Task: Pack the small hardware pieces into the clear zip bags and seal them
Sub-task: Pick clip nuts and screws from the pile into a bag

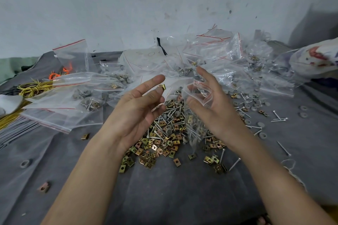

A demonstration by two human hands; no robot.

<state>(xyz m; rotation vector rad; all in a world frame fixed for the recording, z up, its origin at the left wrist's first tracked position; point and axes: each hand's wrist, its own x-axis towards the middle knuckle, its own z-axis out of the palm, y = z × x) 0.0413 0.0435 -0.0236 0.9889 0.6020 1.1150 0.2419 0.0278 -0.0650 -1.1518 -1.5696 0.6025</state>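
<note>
My left hand (136,106) is raised above the pile with its palm turned inward, and it pinches a small brass clip (163,87) at its fingertips. Just to the right, my right hand (210,100) grips a clear zip bag (194,124) by its red-lined mouth. The bag hangs down and holds screws and several other small pieces. Under both hands lies a heap of hardware (157,146) on the grey cloth: brass clips, silver screws and grey round washers. The clip is a short gap away from the bag's mouth.
Filled zip bags (62,111) lie at the left, and a bigger heap of bags (215,56) stands against the wall behind. Yellow and orange wire bundles (34,86) sit far left. Loose screws and washers (256,109) scatter to the right. A white printed bag (318,58) lies far right.
</note>
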